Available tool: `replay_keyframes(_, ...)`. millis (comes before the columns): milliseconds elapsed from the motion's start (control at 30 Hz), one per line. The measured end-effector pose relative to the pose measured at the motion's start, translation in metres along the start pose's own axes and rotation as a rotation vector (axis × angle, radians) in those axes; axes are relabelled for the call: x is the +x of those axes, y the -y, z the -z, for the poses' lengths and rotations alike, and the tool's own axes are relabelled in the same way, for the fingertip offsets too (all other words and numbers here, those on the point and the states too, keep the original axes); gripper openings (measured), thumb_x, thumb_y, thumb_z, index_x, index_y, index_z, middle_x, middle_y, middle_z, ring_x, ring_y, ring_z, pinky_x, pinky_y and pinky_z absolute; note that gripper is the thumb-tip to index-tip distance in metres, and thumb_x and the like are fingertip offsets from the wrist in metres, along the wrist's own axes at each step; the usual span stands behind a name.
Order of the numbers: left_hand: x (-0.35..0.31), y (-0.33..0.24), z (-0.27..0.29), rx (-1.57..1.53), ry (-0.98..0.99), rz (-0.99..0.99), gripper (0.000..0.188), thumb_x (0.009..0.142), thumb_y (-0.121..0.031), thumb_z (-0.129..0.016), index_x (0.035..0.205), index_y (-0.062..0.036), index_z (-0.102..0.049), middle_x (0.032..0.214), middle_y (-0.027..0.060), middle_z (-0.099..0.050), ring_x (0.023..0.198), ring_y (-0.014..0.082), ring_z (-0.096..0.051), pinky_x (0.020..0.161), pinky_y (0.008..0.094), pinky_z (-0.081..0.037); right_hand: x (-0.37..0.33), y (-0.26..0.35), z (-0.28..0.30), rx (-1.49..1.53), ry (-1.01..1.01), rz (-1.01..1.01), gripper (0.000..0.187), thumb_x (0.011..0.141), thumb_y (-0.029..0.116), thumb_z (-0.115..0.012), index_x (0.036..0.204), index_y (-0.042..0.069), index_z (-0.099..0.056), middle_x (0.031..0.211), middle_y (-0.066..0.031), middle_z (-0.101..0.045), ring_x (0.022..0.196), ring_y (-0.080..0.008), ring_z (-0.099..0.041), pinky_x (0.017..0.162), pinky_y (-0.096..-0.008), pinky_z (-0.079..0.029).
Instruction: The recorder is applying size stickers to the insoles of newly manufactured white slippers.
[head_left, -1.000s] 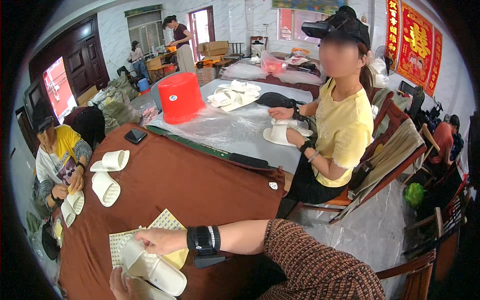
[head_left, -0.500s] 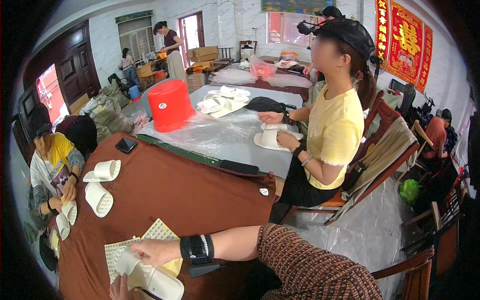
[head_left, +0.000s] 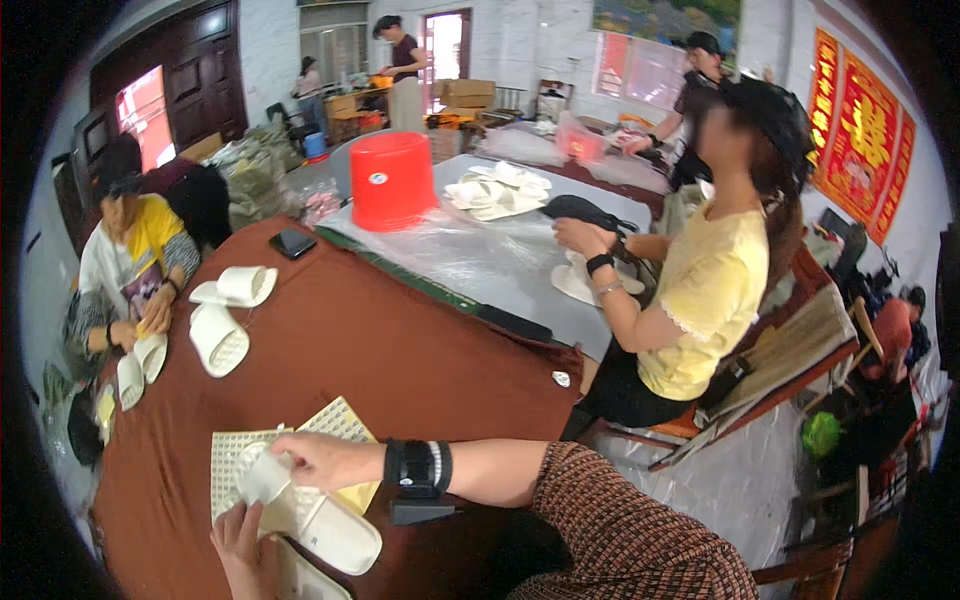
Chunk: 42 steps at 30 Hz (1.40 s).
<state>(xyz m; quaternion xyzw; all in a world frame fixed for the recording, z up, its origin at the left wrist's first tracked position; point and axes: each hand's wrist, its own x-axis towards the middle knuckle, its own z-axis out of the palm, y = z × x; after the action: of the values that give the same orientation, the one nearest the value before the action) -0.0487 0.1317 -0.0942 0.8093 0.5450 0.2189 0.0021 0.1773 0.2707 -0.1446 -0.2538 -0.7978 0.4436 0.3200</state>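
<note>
A cream slide slipper point(head_left: 342, 536) lies tilted on the brown-covered table before me, its strap end over a sheet of small stickers point(head_left: 228, 447). My right hand point(head_left: 335, 461) reaches in from the right with a black wristband, its fingers closed at the slipper's strap; whether they also pinch a sticker is too small to see. My left hand point(head_left: 240, 545) comes up from the lower edge, fingers apart, beside the same slipper. A second cream slipper point(head_left: 305, 578) shows partly beneath them. Another yellowish sticker sheet point(head_left: 340, 422) lies partly under my right hand.
Two cream slippers point(head_left: 220, 340) and a dark phone point(head_left: 293, 243) lie farther left. A person at the left handles another slipper pair point(head_left: 131, 380). Across, a person in yellow sits by a grey table with a red bucket point(head_left: 392, 185) and piled slippers point(head_left: 497, 190). A dark block point(head_left: 422, 511) sits below my wristband.
The view has shifted, so the room sits lower and farther right. My left hand has lifted its fingers off the slipper's side. My right hand stays at the strap.
</note>
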Motion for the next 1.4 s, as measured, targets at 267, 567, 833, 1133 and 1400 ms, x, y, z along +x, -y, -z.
replay_keyframes(267,-0.004,-0.004,-0.005,-0.074,-0.117,-0.017,0.051,0.071,0.000,-0.069,0.121,-0.0063,-0.062,0.123,0.0192,-0.059,0.109,0.0391,-0.052,0.095,0.0477,-0.038,-0.006,0.018,0.004,-0.086,0.046,0.016,0.063,0.084,0.013,-0.068,0.138,-0.002,-0.040,0.132,-0.0230,-0.049,0.116,-0.0339,-0.056,0.095,-0.0388,-0.050)
replay_keyframes(567,-0.002,-0.011,0.001,-0.103,-0.165,0.010,0.035,0.077,-0.016,-0.076,0.110,-0.0066,-0.070,0.120,0.0155,-0.063,0.107,0.0355,-0.055,0.093,0.0448,-0.043,-0.011,0.025,0.002,-0.286,0.031,0.017,0.057,0.087,0.003,-0.055,0.141,0.003,-0.039,0.138,-0.0258,-0.049,0.122,-0.0416,-0.054,0.101,-0.0446,-0.046)
replay_keyframes(833,-0.004,-0.006,0.003,0.010,-0.283,0.029,0.032,0.074,-0.014,-0.078,0.104,-0.0062,-0.071,0.120,0.0149,-0.063,0.107,0.0352,-0.055,0.093,0.0443,-0.043,-0.013,0.023,0.005,-0.292,-0.079,0.153,0.057,0.083,-0.004,-0.050,0.140,0.004,-0.042,0.132,-0.0262,-0.054,0.118,-0.0416,-0.056,0.099,-0.0440,-0.048)
replay_keyframes(1133,-0.006,0.002,-0.007,-0.019,-0.234,0.106,0.031,0.077,-0.010,-0.075,0.106,-0.0042,-0.069,0.123,0.0178,-0.060,0.110,0.0354,-0.055,0.095,0.0449,-0.042,-0.014,0.027,0.006,-0.216,-0.068,0.099,0.055,0.085,-0.004,-0.050,0.139,0.003,-0.042,0.134,-0.0260,-0.053,0.123,-0.0411,-0.054,0.103,-0.0433,-0.045)
replay_keyframes(1400,-0.005,0.002,-0.004,-0.012,-0.249,0.078,0.034,0.077,-0.011,-0.075,0.110,-0.0055,-0.068,0.125,0.0177,-0.058,0.111,0.0364,-0.054,0.096,0.0468,-0.041,-0.014,0.025,0.006,-0.220,-0.043,0.064,0.054,0.085,-0.002,-0.052,0.138,0.003,-0.043,0.131,-0.0254,-0.054,0.120,-0.0409,-0.056,0.100,-0.0433,-0.047)
